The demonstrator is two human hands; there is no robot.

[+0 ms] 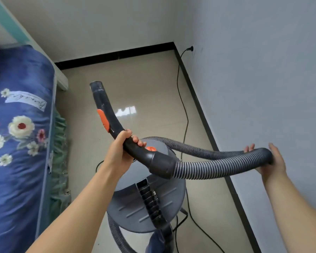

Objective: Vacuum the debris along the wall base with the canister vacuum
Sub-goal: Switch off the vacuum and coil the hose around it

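A grey canister vacuum (135, 205) stands on the tiled floor below my arms. My left hand (121, 148) grips its curved black handle tube (106, 114), which carries an orange slider and points its bare open end up and away. From the handle a ribbed grey hose (208, 169) bends to the right. My right hand (271, 161) holds the hose at its bend, fingers behind it and thumb in front, close to the right wall. A black baseboard (204, 117) runs along that wall's foot. I can make out no debris on the floor.
A bed with a blue flowered quilt (20, 136) fills the left side. A black power cord (183, 106) trails over the floor from a wall socket (190, 48) to the vacuum. Open beige tile (144, 84) lies ahead up to the corner.
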